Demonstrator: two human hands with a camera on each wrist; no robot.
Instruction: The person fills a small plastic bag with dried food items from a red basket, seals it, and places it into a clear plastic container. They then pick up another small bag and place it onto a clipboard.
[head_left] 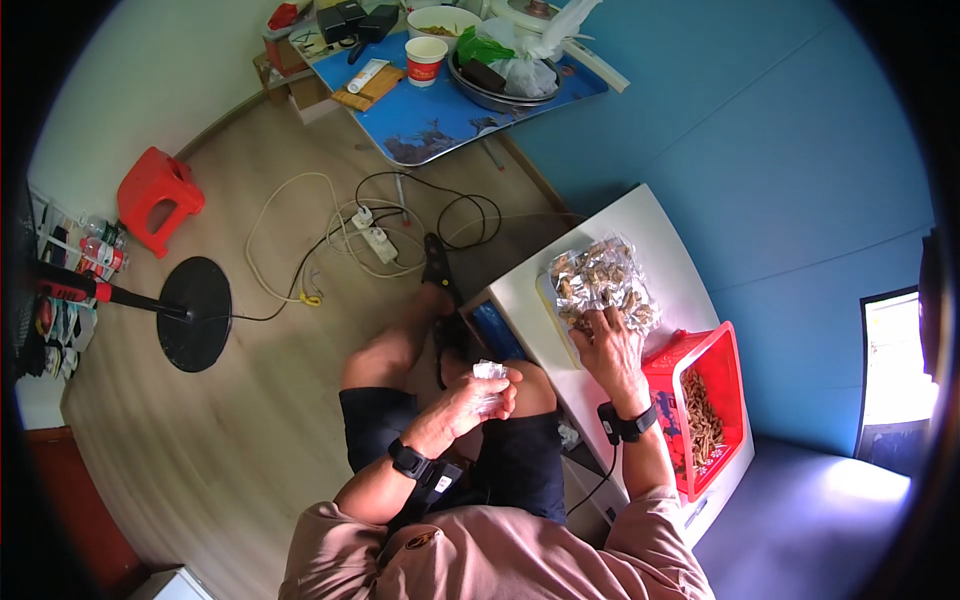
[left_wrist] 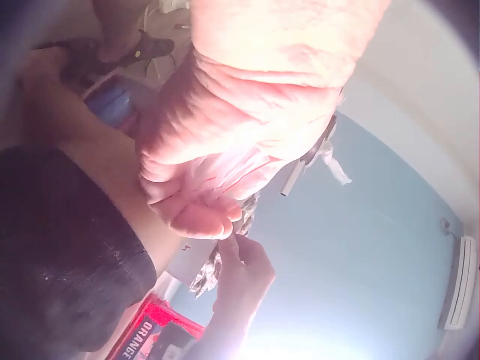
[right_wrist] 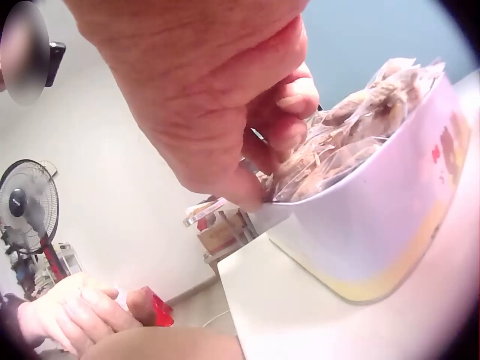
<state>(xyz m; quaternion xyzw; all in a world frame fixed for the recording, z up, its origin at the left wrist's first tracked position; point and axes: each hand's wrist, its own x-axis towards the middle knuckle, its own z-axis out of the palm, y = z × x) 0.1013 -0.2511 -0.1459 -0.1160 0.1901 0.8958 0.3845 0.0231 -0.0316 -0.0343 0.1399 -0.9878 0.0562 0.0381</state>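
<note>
My left hand (head_left: 462, 408) grips small clear plastic bags (head_left: 490, 372) above the lap; in the left wrist view the fingers curl over the crinkled plastic. Over on the white cabinet top (head_left: 530, 275), my right hand (head_left: 612, 362) reaches into a white box (right_wrist: 360, 217) with a yellow lower band. Heaped inside it are several clear bags of brown, knobbly dried pieces (head_left: 600, 272). Thumb and fingers pinch at one filled bag by the near rim, partly hidden by the hand in the right wrist view.
Beside the right forearm, a red plastic basket (head_left: 735, 400) contains loose brown, finger-shaped pieces (head_left: 703, 425). A blue-topped table (head_left: 400, 125) ahead bears a paper cup (head_left: 426, 62) and bowls. Cables and a power strip (head_left: 375, 240) lie on the floor, with a red stool (head_left: 160, 200) and fan base (head_left: 195, 315) leftward.
</note>
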